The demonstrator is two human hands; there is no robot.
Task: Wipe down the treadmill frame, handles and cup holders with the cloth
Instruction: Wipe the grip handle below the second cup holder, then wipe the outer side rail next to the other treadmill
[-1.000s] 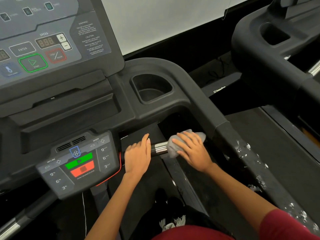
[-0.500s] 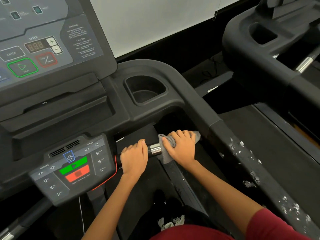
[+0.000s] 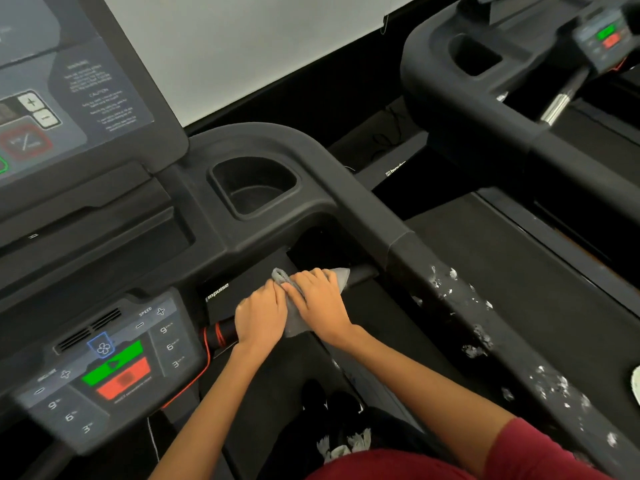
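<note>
Right hand [image 3: 320, 303] wrapped over a grey cloth [image 3: 341, 276], fingers curled to grip it around the crossbar handle [image 3: 360, 273] of the treadmill. Left hand [image 3: 261, 315] closed round the same handle just beside it, the two hands touching (a red cord [image 3: 207, 344] loops near the bar's left end). Above lies a cup holder [image 3: 254, 188]; to the right, the side rail [image 3: 485, 323], flecked white. Lower left, the control panel [image 3: 104, 368].
</note>
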